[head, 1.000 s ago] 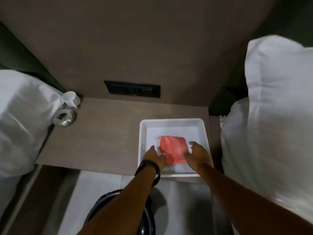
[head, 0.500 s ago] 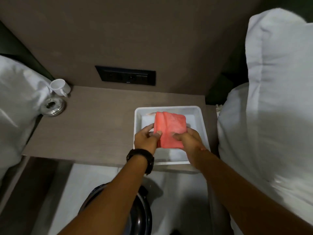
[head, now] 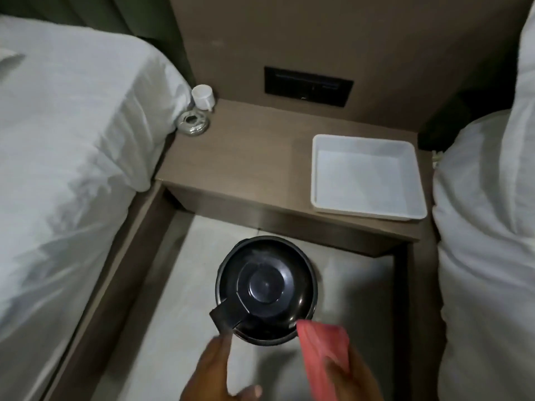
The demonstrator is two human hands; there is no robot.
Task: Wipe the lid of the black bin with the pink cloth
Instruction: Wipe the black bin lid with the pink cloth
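The round black bin [head: 266, 287] stands on the pale floor between two beds, its glossy lid closed and a flat pedal tab sticking out at its near left. My right hand [head: 351, 377] holds the folded pink cloth [head: 322, 351] just right of the bin's near edge, the cloth's top corner close to the lid rim. My left hand [head: 215, 371] hovers below the pedal tab, fingers spread and holding nothing. Both hands are blurred and partly cut off by the bottom edge.
A brown bedside shelf [head: 246, 166] carries an empty white tray [head: 366, 176] at its right, a white cup [head: 203, 96] and a metal ashtray [head: 193, 123] at its left. White beds flank both sides. A black socket panel [head: 308, 86] sits on the wall.
The pink cloth has been lifted out of the white tray and carried down beside the bin. Both hands have dropped low, and the view has tilted down onto the bin.
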